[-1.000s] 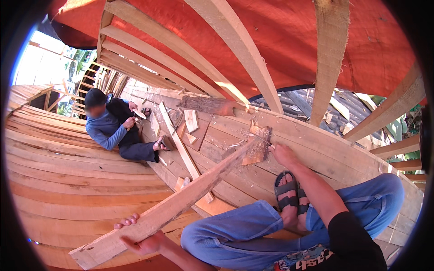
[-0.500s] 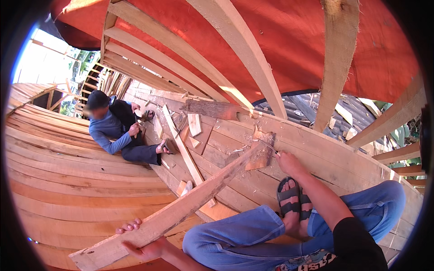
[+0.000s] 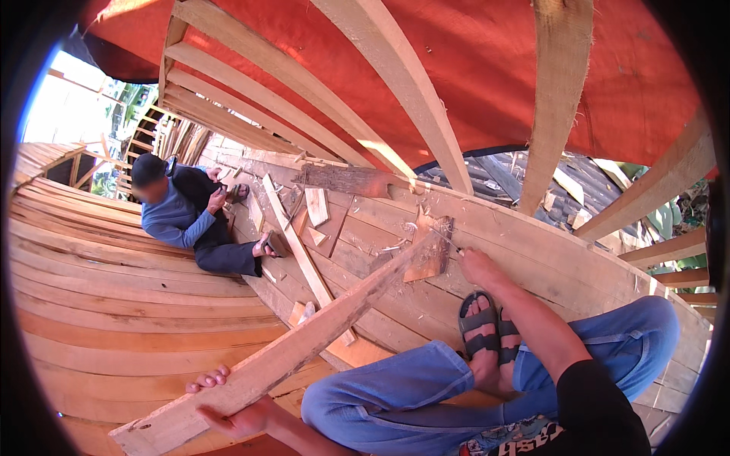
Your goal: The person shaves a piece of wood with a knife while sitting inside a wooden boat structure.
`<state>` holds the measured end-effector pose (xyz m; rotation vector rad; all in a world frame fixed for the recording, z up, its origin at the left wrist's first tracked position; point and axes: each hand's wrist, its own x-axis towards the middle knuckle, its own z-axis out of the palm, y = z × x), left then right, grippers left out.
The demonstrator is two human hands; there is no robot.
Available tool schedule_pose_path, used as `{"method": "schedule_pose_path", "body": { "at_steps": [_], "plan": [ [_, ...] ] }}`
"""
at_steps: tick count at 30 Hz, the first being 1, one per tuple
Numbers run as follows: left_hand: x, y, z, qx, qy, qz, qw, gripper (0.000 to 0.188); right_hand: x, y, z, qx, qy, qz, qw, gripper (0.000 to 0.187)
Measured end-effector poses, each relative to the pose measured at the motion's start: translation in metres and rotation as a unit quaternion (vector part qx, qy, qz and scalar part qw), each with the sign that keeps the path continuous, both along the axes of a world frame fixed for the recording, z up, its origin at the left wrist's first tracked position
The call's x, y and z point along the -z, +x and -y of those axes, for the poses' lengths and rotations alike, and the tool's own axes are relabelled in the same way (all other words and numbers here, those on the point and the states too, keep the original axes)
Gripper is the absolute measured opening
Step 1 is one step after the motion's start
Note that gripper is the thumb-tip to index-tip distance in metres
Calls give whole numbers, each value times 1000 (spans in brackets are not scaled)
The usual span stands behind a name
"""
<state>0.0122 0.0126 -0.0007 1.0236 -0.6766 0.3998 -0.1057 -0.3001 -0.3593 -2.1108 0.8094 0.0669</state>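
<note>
Plank: a long pale plank (image 3: 304, 346) slants from lower left up to the hull side
Left hand (image 3: 228, 406): grip closed around the plank's near end
Right hand (image 3: 477, 266): at the plank's far end; grip cannot be told
Around: curved boat planking (image 3: 114, 304), offcuts (image 3: 315, 205), a seated person (image 3: 190, 224) well apart
Overhead: wooden ribs (image 3: 395, 83), red tarp (image 3: 487, 68)

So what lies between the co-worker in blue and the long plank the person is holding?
In the head view, a narrow loose board lies on the hull planking, with small wood offcuts beside it, between the co-worker and the long plank.
</note>
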Motion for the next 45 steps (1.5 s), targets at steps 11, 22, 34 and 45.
{"method": "schedule_pose_path", "body": {
  "at_steps": [11, 22, 34, 45],
  "plan": [
    [2, 2, 6, 4, -2, 4, 1000, 31, -19, 8, -9, 93, 47, -19, 994, 42],
    [-19, 26, 39, 128, 7, 4, 992, 38, -72, 29, -19, 32, 67, 36, 997, 43],
    [-67, 112, 208, 220, 93, -3, 971, 43, -299, -8, 41, 31, 214, 224, 950, 26],
    [-44, 125, 205, 166, 84, -38, 982, 35, -350, -51, 33, 103, 260, 471, 836, 17]
  ]
}}
